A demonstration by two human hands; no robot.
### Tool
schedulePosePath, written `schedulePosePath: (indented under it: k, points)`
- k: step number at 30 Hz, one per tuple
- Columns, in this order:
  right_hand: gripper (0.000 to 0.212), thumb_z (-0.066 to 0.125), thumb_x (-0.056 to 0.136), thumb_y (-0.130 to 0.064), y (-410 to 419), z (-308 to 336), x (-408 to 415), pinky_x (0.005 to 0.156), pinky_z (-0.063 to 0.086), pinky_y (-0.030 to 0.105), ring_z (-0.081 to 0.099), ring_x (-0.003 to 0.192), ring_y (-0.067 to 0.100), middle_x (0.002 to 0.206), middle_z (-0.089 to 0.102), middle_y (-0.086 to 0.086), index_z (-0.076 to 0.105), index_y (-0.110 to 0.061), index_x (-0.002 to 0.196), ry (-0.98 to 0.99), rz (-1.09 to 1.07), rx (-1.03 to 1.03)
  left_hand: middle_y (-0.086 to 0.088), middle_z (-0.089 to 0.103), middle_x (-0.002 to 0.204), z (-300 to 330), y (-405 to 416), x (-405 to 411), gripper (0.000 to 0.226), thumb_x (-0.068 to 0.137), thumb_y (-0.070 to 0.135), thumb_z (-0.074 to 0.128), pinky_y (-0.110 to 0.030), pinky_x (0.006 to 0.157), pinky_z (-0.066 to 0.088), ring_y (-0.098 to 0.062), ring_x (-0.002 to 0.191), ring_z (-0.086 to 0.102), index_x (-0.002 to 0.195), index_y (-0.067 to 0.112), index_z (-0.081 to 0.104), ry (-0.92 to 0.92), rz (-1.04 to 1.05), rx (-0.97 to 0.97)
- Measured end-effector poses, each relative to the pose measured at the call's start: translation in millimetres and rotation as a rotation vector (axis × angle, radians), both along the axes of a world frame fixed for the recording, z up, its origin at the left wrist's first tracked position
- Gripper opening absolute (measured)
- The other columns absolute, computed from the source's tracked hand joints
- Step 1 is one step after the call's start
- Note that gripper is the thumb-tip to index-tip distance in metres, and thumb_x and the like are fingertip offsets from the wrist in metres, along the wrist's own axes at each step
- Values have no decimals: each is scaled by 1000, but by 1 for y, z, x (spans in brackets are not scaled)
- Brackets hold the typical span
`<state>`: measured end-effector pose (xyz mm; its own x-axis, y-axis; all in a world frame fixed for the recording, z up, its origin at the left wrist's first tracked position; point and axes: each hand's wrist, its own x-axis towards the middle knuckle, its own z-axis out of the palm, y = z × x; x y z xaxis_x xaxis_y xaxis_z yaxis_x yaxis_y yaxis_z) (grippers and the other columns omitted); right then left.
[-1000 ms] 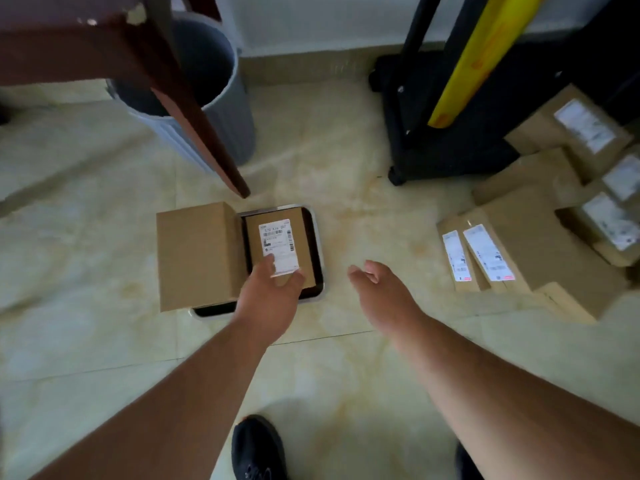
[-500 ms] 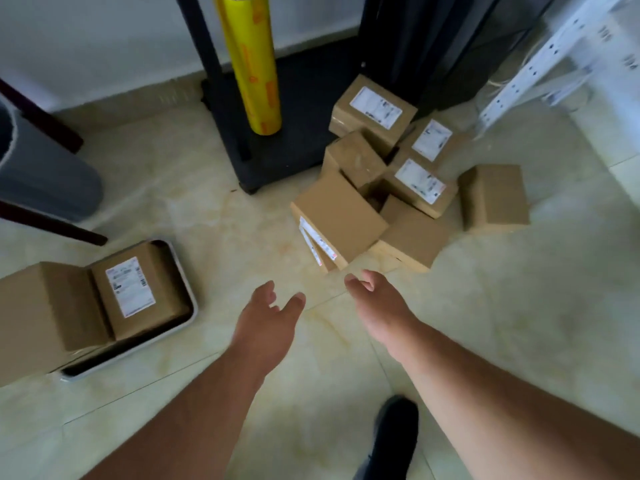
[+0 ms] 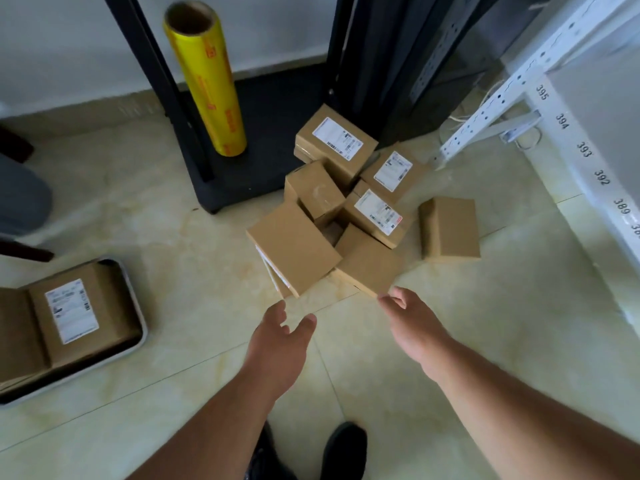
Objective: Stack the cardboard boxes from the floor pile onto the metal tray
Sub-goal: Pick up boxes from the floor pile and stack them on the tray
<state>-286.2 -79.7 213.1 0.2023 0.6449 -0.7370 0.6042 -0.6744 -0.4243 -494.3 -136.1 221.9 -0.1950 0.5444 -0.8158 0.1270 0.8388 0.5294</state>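
Pale tiled floor runs under everything, with a black rack base against the wall and a yellow roll of film (image 3: pixel 204 77) standing on it. Over on my left sits the metal tray (image 3: pixel 138 327), already carrying a labelled box (image 3: pixel 72 315) and a plain box (image 3: pixel 17 337) that hangs over its left side. Ahead of me lies the floor pile (image 3: pixel 349 202) — a loose heap of cardboard boxes leaning on one another beside the rack, with one lone box (image 3: pixel 448 228) set a little apart to the right.

I judge the step in hand to be the reach for the next box. The nearest box (image 3: pixel 294 249) is tilted, its front corner pointing at me, and another box (image 3: pixel 372 268) lies against its right side. To do this well I would take the tilted one from both sides, palms flat on opposite faces, and lift it straight up and clear before swinging left, so the boxes propped against it do not slide. On the tray I would set it level against the labelled box rather than on the overhanging one, which looks less steady.

My left hand (image 3: pixel 280 344) is spread, thumb out from the fingers, holding nothing and just short of the tilted box's corner. My right hand (image 3: pixel 414 322) is also loosely spread and empty — its fingertips are right at the near edge of the neighbouring box, though I cannot tell whether they touch it.
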Motion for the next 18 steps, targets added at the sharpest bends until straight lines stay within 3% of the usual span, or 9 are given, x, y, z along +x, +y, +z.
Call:
schedulePosePath:
  k: [12,18]
  points:
    - [62,51,105,-42,61,-15,61,101,35,26,49,142,22,159,48,6,38,-13,159,30,-80,7,7,43,159,1,65,69,69,100,45,60,-26,96,35,-15,142,46,160,28,30,-47,-56,8]
    - [62,50,106,-43,104,-50,130,108,36,31,49,142,26,158,49,10,40,-9,157,0,-81,-19,5,48,155,-34,110,142,65,99,46,60,-27,94,36,-19,138,50,157,26,37,27,-54,-33]
